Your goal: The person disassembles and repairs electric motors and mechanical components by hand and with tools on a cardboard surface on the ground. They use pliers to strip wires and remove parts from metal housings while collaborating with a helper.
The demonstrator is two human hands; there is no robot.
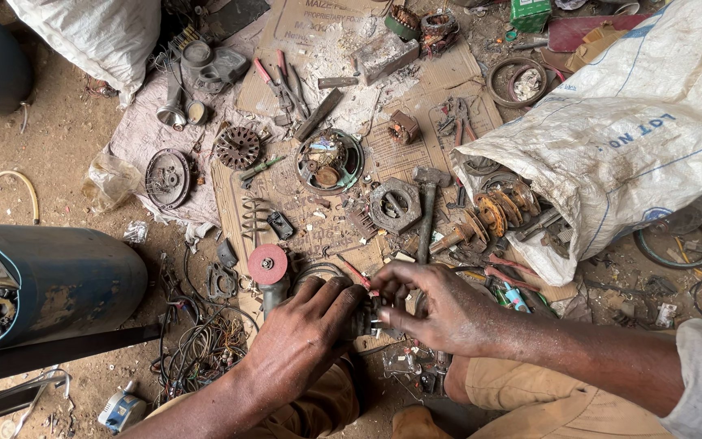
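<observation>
Two bare hands meet low in the view, at about six o'clock, over a dark angle grinder [318, 297] lying on a cardboard sheet [416, 106] spread on the dirt. At nine o'clock of the hands lies a blue metal cylinder [67, 280] on its side, with a tangle of thin wires [201, 349] between it and the grinder. The left hand [306, 329] is wrapped around the grinder's body, fingers curled closed on it; the tool's red grinding disc [267, 264] sticks out at eleven o'clock of that hand. The right hand [436, 309] comes in from three o'clock, its fingertips [383, 286] pinched together at the end of the grinder body next to the left hand's fingers; whether they grip a small part there cannot be told. At twelve o'clock of the hands a hammer [426, 213] lies on the cardboard, with a round dish of small parts [329, 161] further up and red-handled pliers [279, 81] beyond that. At two o'clock a white woven sack [627, 130] slumps, rusty rotor parts [497, 210] lying at its mouth.
</observation>
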